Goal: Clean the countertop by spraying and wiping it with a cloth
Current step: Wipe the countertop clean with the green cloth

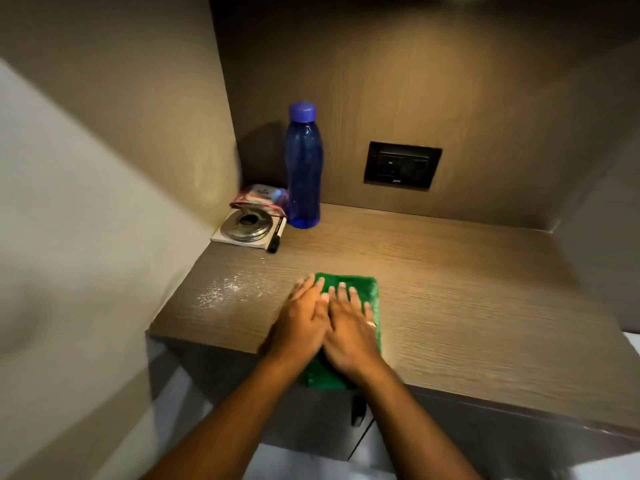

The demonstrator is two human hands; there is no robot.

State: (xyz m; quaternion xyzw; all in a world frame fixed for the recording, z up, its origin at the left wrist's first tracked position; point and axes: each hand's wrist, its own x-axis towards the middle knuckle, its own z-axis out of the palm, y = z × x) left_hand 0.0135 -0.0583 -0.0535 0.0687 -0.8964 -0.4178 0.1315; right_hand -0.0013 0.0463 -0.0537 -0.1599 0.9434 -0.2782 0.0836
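A green cloth (367, 287) lies flat on the brown wood-grain countertop (467, 306), its near end hanging over the front edge. My left hand (301, 320) and my right hand (349, 330) press side by side on the cloth with straight fingers. The left hand sits on the cloth's left edge, partly over the bare top. A patch of fine spray droplets (221, 289) glistens on the countertop to the left of my hands. No spray bottle shows in view.
In the back left corner stand a blue water bottle (303, 168), a packet (261, 199), a round metal lid on a white pad (247, 226) and a black marker (275, 239). A black socket plate (401, 166) is on the back wall. Walls close in left and right.
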